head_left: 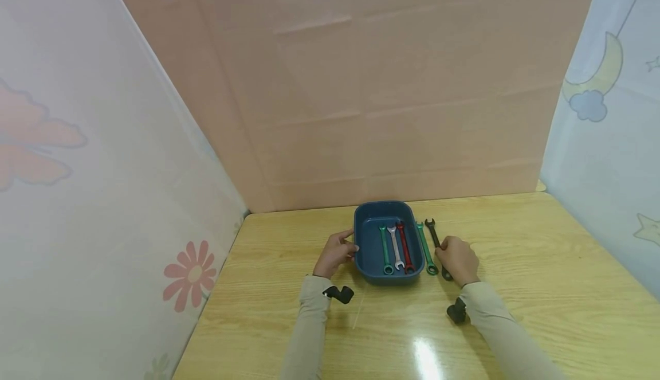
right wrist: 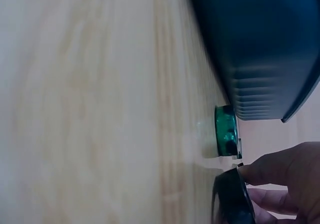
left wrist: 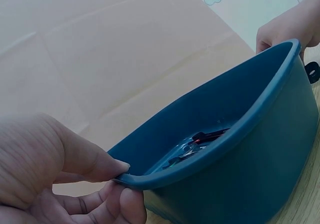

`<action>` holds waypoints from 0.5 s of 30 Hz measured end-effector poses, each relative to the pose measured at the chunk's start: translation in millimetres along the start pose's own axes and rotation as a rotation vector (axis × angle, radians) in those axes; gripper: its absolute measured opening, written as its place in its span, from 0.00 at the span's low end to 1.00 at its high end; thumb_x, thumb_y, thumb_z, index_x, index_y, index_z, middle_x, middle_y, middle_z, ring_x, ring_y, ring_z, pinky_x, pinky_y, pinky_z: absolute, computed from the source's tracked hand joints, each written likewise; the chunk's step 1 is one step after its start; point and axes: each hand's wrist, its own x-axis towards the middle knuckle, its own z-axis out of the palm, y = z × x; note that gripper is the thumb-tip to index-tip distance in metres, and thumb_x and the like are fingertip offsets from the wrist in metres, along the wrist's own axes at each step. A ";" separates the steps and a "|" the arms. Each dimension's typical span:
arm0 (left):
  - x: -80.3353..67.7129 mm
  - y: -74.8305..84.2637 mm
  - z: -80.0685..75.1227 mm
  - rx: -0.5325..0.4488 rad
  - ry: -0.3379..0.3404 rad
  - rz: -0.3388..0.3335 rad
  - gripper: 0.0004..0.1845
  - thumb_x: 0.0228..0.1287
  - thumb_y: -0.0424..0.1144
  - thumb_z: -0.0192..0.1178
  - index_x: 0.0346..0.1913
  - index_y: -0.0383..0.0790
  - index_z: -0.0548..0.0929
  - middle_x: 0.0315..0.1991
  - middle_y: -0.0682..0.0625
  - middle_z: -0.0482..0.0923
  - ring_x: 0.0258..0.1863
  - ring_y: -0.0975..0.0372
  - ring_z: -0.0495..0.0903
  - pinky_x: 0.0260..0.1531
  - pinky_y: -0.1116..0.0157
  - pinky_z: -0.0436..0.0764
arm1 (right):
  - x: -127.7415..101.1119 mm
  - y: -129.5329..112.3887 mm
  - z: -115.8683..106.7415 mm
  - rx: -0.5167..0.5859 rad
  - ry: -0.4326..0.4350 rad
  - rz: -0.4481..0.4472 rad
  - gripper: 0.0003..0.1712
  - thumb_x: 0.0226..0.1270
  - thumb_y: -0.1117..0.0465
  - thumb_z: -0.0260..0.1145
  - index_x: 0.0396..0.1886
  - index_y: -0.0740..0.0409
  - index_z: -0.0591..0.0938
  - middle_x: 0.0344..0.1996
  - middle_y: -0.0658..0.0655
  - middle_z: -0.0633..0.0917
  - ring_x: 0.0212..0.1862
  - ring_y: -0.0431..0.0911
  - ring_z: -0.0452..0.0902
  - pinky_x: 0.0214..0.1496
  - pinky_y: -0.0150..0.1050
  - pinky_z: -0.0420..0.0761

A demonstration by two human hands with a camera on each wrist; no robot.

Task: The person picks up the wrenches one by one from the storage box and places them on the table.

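Head view first, and the left hand [head_left: 336, 252] has the blue plastic tub [head_left: 370, 236] gripped at its edge, while just right of those fingers, inside the tub, a green combination wrench [head_left: 385, 248], a silver wrench [head_left: 396, 248] and a red combination wrench [head_left: 404, 248] lie side by side! Over to the right hand [head_left: 459, 258], fingers closed on the shaft of the black combination wrench [head_left: 434, 234], forked end reaching out past the fingertips, ring end back towards the wrist; a second green combination wrench [head_left: 425, 248] lies on the wooden table [head_left: 258, 311] between those fingers and the tub. Left wrist view: thumb over the rim, the other fingers curled below it on the outside, a pinch at the tub's corner, with wrenches down inside beyond the fingertips and the right hand past the far wall. Right wrist view, and it's close: thumb and fingers pinch the black wrench, its ring end jutting just ahead of the fingertips, the green one's end near the thumb, the tub's wall beyond; whether the black one touches the table, I can't tell
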 end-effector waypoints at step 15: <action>1.0 -1.5 0.4 0.003 0.000 0.007 0.33 0.62 0.23 0.56 0.73 0.31 0.66 0.29 0.36 0.80 0.19 0.62 0.75 0.28 0.59 0.77 | 1.2 2.3 2.2 0.008 0.007 0.003 0.12 0.62 0.61 0.64 0.34 0.69 0.84 0.24 0.62 0.84 0.22 0.50 0.77 0.19 0.44 0.73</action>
